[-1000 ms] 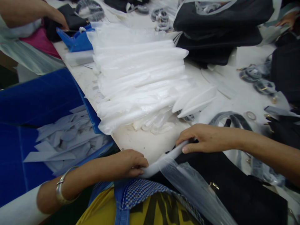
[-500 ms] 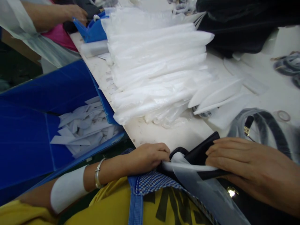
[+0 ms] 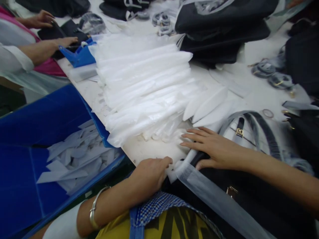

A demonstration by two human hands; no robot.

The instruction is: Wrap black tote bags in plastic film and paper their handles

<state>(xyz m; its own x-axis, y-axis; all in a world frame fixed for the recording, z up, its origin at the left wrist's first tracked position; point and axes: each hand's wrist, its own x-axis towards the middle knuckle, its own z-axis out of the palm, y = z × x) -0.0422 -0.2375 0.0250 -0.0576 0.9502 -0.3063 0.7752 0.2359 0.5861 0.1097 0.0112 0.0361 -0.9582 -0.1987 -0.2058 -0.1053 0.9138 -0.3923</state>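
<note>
A black handbag (image 3: 259,196) lies against my front at the lower right, with a gold-coloured buckle (image 3: 231,191) on it. My left hand (image 3: 152,174) is closed at the bag's left end, where white wrapping (image 3: 173,171) shows by the fingertips. What lies under those fingers is partly hidden. From there a strip of translucent plastic (image 3: 211,189) runs down across the bag. My right hand (image 3: 214,149) is open, its fingers spread over the bag's upper edge, with the thumb touching the black material. Beyond my right wrist rises a plastic-wrapped handle (image 3: 265,132).
A pile of white plastic-wrapped pieces (image 3: 147,79) covers the middle of the table (image 3: 139,151). On the left stands a blue bin (image 3: 15,166) holding paper scraps (image 3: 79,159). Black bags (image 3: 214,33) are stacked at the back. A co-worker's hands (image 3: 54,43) handle a dark item at upper left.
My right hand has moved left and away from me along the bag, and its fingers have spread. My left hand has shifted slightly left, still closed. The view has turned right.
</note>
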